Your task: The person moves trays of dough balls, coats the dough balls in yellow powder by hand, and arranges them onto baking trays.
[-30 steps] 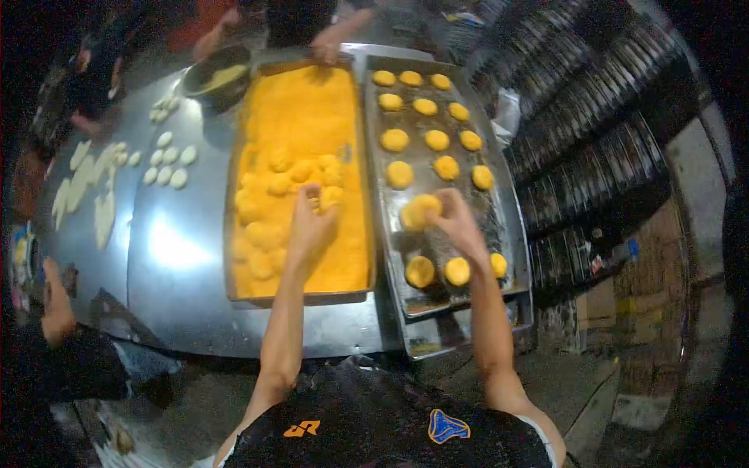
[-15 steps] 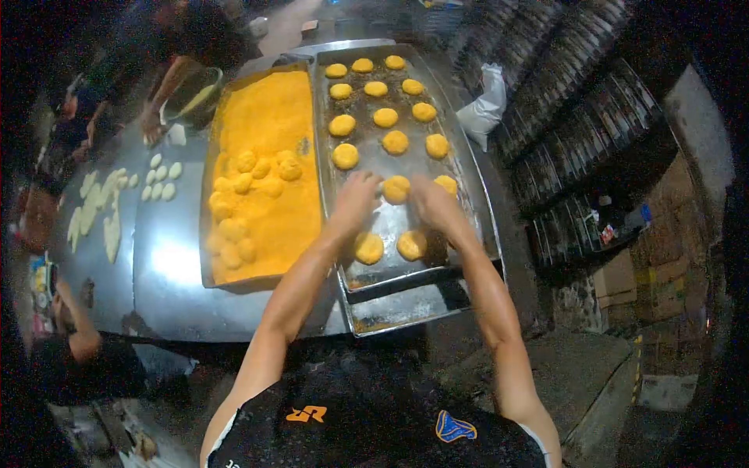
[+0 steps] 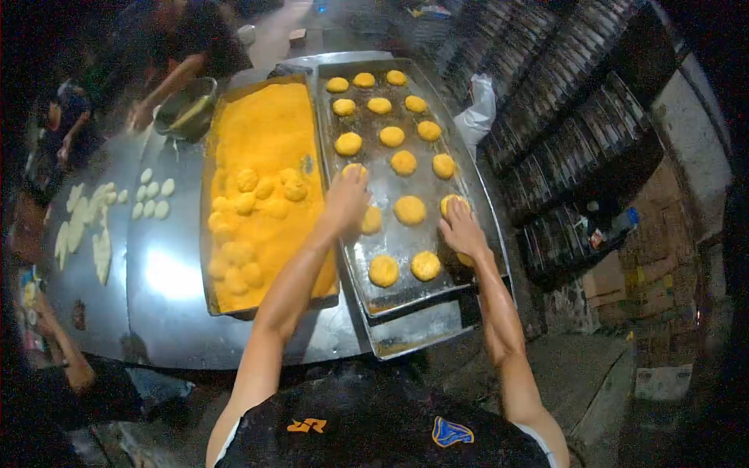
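A dark metal tray point(image 3: 374, 187) holds several flattened yellow dough rounds in rows. My left hand point(image 3: 349, 199) lies on a yellow round point(image 3: 354, 171) near the tray's left edge, fingers extended. My right hand point(image 3: 461, 228) rests with spread fingers on another round point(image 3: 451, 204) near the right edge. Part of one more round point(image 3: 466, 258) shows beside my right wrist. Between the hands sits an uncovered round point(image 3: 409, 210). To the left, a tray of yellow crumbs point(image 3: 265, 117) holds several coated dough balls point(image 3: 247, 180).
Pale dough balls point(image 3: 152, 189) and pale dough pieces point(image 3: 94, 222) lie on the metal table point(image 3: 168, 327). A person's hand point(image 3: 140, 115) is beside a bowl point(image 3: 186, 117). Another person's arm point(image 3: 66, 343) shows lower left. Dark racks point(image 3: 577, 148) and a white bag point(image 3: 477, 113) stand right.
My hands have moved apart, from around the middle round to rounds at the tray's left and right sides. The view has shifted slightly. The bowl at the upper left is tilted differently.
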